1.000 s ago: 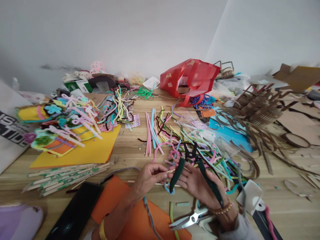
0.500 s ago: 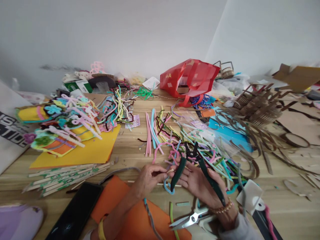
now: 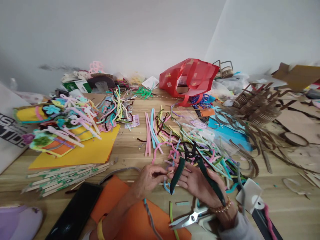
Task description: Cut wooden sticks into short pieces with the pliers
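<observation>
My right hand (image 3: 196,185) grips green-handled pliers (image 3: 192,160), their black jaws pointing up over a heap of pipe cleaners (image 3: 200,146). My left hand (image 3: 149,178) pinches a short pale piece (image 3: 170,172) between finger and thumb, close to the pliers' left handle. I cannot tell exactly what that piece is. Steel scissors (image 3: 192,218) lie just below my right hand, and a bent blue pipe cleaner (image 3: 166,188) lies under the gap between my hands.
An orange foam sheet (image 3: 135,213) and a black phone (image 3: 75,211) lie at the front left. Craft pieces on yellow card (image 3: 75,153), wooden sticks (image 3: 65,176), a red bag (image 3: 190,78) and cut cardboard (image 3: 257,106) surround the work area.
Both hands and the pliers stay almost in place, and the view shifts only slightly.
</observation>
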A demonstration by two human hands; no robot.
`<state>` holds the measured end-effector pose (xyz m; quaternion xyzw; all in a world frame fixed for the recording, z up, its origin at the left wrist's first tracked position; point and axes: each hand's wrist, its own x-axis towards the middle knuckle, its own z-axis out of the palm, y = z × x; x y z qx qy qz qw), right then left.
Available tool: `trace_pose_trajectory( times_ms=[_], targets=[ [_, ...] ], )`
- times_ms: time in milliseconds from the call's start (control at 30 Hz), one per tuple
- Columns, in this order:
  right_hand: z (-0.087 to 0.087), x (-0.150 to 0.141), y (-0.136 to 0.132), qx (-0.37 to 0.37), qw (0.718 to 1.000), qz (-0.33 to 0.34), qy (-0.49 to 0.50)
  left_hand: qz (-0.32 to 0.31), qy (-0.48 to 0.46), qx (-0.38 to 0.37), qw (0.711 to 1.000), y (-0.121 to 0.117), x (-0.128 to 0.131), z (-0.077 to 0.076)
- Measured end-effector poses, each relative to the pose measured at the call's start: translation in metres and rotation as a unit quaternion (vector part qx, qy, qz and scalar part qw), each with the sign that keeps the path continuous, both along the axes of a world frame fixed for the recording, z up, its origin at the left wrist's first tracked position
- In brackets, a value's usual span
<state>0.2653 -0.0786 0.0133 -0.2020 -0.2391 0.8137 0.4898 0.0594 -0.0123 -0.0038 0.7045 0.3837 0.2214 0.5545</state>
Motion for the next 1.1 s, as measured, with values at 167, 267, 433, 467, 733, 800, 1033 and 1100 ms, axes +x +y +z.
trace_pose_trajectory(
  times_ms=[167,267,433,467,733,800,1033,1100],
  targets=[
    [0.003,-0.002,0.001,0.002,1.0,0.004,0.01,-0.017,0.042,0.074,0.996,-0.001,0.001,0.011],
    [0.001,0.0,0.0,0.004,1.0,0.018,0.02,-0.03,0.066,0.106,0.992,-0.002,0.002,0.019],
    [-0.002,0.002,-0.001,0.018,0.998,0.034,0.044,-0.051,0.099,0.131,0.985,-0.003,0.0,0.021],
    [-0.002,0.002,-0.001,0.022,0.998,0.035,0.049,-0.053,0.103,0.132,0.985,-0.003,0.0,0.02],
    [-0.001,0.0,0.0,0.033,0.998,0.028,0.055,-0.049,0.051,0.02,0.997,0.0,0.004,0.016],
    [-0.002,0.0,0.0,0.04,0.998,0.023,0.045,-0.057,0.029,-0.017,0.998,0.001,0.004,0.016],
    [-0.001,0.001,-0.001,0.063,0.997,0.034,-0.001,-0.065,-0.054,-0.149,0.985,0.004,0.002,0.008],
    [0.0,0.0,-0.001,0.06,0.998,0.034,-0.013,-0.061,-0.067,-0.179,0.98,0.004,0.002,0.006]
  ],
)
